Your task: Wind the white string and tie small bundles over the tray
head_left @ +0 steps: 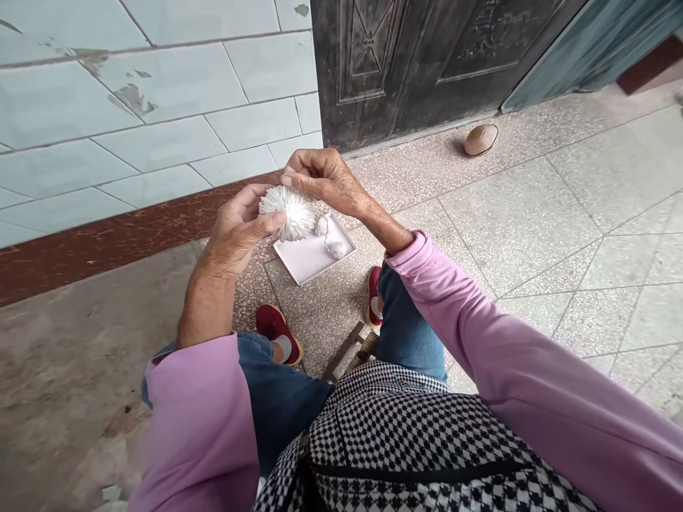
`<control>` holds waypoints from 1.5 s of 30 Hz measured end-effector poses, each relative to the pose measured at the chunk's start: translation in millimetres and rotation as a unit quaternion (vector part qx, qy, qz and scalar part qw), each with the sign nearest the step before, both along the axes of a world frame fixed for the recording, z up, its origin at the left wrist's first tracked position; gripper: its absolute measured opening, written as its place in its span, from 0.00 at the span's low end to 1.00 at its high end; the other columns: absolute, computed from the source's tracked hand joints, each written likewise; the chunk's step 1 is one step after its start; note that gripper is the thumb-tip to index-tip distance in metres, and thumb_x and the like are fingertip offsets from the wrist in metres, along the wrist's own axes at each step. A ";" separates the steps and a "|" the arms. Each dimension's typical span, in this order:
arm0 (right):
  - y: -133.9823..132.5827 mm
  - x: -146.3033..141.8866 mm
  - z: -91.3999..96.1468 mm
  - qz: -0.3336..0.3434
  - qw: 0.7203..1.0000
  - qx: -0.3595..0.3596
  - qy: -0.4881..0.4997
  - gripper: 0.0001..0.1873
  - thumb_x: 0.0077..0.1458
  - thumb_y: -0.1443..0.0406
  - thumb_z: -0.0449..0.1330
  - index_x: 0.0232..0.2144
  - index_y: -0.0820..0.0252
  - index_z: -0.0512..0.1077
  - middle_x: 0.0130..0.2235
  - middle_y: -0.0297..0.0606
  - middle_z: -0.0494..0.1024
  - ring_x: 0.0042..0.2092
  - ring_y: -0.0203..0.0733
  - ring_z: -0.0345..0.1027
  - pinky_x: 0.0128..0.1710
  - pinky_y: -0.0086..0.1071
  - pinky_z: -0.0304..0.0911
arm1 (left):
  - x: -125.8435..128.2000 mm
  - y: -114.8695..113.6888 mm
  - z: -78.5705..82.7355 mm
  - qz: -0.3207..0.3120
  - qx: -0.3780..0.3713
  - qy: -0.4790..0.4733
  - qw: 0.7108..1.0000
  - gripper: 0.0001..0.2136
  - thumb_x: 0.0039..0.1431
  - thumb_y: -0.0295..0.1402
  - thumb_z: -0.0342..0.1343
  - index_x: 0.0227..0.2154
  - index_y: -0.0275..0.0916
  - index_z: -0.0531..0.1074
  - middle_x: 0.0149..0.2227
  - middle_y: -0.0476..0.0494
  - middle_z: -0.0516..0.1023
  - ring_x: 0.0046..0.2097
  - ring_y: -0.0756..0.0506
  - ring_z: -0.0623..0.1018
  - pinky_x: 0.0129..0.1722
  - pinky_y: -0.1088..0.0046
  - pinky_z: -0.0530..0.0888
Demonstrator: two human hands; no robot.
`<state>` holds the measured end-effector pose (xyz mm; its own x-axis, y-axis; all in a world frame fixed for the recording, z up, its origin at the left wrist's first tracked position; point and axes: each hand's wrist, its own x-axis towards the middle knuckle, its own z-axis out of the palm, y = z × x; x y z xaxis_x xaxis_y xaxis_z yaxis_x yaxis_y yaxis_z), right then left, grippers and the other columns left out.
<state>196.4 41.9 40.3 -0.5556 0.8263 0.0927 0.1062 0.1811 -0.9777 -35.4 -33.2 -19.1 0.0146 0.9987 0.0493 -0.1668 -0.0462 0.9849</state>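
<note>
A fluffy white pom-pom (pixel 293 212) is held up above the floor in front of me. My left hand (pixel 235 231) grips it from the left, with the thumb pressed on its face. At its upper edge, my right hand (pixel 328 181) has thumb and forefinger pinched together; whatever sits between those fingertips is too small to make out. Below the pom-pom a shallow white tray (pixel 306 262) lies on the floor. Two small white balls, apparently of wound yarn, rest at the tray's right part, the nearer ball (pixel 336 249) close to its edge.
A tiled wall (pixel 176 135) with a dark red base strip runs along the left and front. Beyond it stands a dark carved door (pixel 389 71). A worn ball (pixel 481 139) lies on the floor by the door. Part of a wooden stool (pixel 344 352) shows between my legs.
</note>
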 end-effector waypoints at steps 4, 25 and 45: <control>7.4 -5.0 -9.9 0.010 1.000 -0.007 0.021 0.32 0.86 0.46 0.76 0.34 0.50 0.68 0.28 0.25 0.63 0.33 0.37 0.56 0.33 0.33 0.62 | 4.9 -2.8 6.1 -0.005 0.030 -0.026 0.999 0.40 0.37 0.51 0.98 0.52 0.43 0.88 0.47 0.37 0.91 0.44 0.37 0.86 0.44 0.60 0.87; -24.6 -21.2 -35.9 0.131 0.988 0.068 -0.049 0.25 0.85 0.64 0.65 0.30 0.51 0.65 0.31 0.30 0.74 0.38 0.39 0.68 0.43 0.36 0.66 | 4.7 11.7 4.5 0.248 0.128 -0.081 0.957 0.49 0.28 0.59 0.98 0.50 0.46 0.78 0.52 0.43 0.85 0.52 0.38 0.81 0.57 0.51 0.91; -21.1 3.6 28.5 0.013 0.998 -0.056 0.016 0.29 0.86 0.52 0.76 0.33 0.52 0.70 0.27 0.27 0.67 0.34 0.37 0.65 0.34 0.29 0.66 | -3.4 -1.5 3.0 0.036 0.045 0.001 0.998 0.37 0.39 0.44 0.95 0.51 0.42 0.87 0.45 0.40 0.89 0.46 0.37 0.85 0.48 0.59 0.84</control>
<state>200.0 20.8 68.8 -0.5755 0.8176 0.0187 0.0719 0.0734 -0.9947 -38.8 -34.6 -16.1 -0.0565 0.9886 0.1398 -0.1585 -0.1472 0.9763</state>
